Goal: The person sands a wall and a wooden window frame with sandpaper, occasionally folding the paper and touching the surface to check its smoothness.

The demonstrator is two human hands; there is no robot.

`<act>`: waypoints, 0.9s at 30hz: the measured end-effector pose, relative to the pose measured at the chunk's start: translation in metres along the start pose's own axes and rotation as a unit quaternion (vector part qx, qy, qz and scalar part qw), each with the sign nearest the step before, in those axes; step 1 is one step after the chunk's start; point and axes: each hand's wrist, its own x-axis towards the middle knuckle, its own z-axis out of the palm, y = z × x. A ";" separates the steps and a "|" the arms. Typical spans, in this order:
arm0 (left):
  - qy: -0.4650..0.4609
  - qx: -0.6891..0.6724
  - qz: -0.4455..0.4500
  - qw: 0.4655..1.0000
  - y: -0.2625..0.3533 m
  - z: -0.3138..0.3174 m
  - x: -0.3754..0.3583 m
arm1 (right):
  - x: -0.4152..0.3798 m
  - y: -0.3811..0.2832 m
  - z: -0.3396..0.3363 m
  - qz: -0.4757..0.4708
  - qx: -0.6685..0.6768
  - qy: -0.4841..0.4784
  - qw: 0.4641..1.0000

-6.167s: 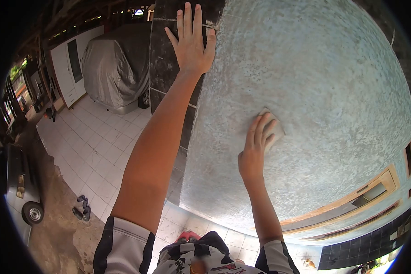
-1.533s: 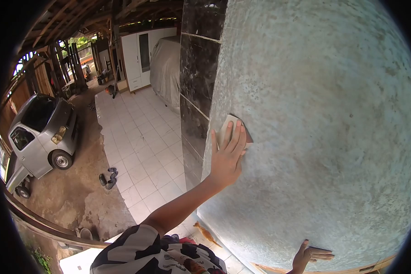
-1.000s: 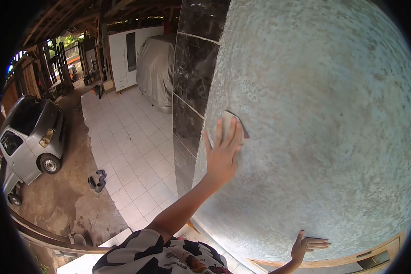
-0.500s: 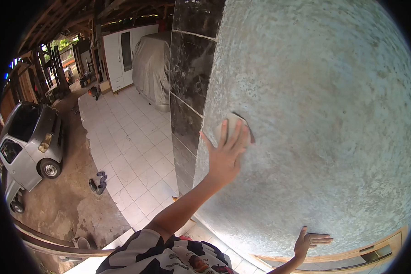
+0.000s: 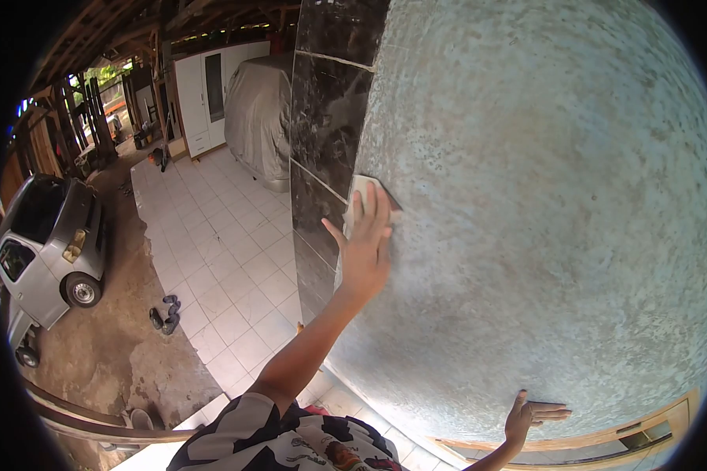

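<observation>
My left hand [image 5: 364, 255] is pressed against the grey-blue mottled wall [image 5: 542, 220], close to its left edge. Under those fingers lies a sheet of sandpaper [image 5: 360, 185], pale on the back with a dark edge showing on the right. The thumb sticks out to the left, toward the dark tiles. Low on the same wall, my right hand [image 5: 520, 420] rests with fingers stretched to the right and thumb pointing up. It holds nothing.
A strip of dark glossy tiles [image 5: 326, 110] borders the wall. Beyond stand a covered vehicle [image 5: 259, 118], a white wardrobe [image 5: 190, 102] and a silver van [image 5: 51, 243]. Sandals [image 5: 167, 318] lie by the pale tiled floor [image 5: 228, 259]. A wooden frame [image 5: 683, 408] runs below the wall.
My left hand has slid left and slightly up with the sandpaper, to the wall's edge beside the dark tiles. My right hand stays in place.
</observation>
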 end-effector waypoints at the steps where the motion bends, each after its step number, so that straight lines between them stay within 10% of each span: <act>1: 0.026 -0.039 -0.057 0.997 -0.003 -0.001 0.003 | -0.004 -0.005 -0.007 0.019 0.019 -0.063 0.998; 5: 0.020 0.018 0.034 0.999 -0.005 0.007 -0.004 | -0.002 -0.008 -0.012 0.011 0.006 -0.094 0.995; 11: 0.053 -0.019 -0.072 0.996 -0.014 0.004 0.005 | 0.004 0.011 0.007 -0.004 0.009 -0.047 0.999; 14: 0.006 0.073 0.049 0.996 -0.020 -0.001 0.005 | 0.007 0.015 0.023 0.001 -0.030 0.129 0.991; 17: 0.059 -0.037 -0.079 0.994 -0.021 -0.008 0.019 | 0.008 0.017 0.006 0.002 -0.004 -0.008 1.000; 20: 0.020 0.075 0.079 0.994 -0.009 -0.013 0.023 | 0.000 -0.003 -0.010 -0.004 0.009 -0.107 0.994; 27: 0.088 0.051 0.128 0.987 -0.011 -0.019 0.063 | 0.013 0.025 0.032 -0.003 -0.047 0.106 0.993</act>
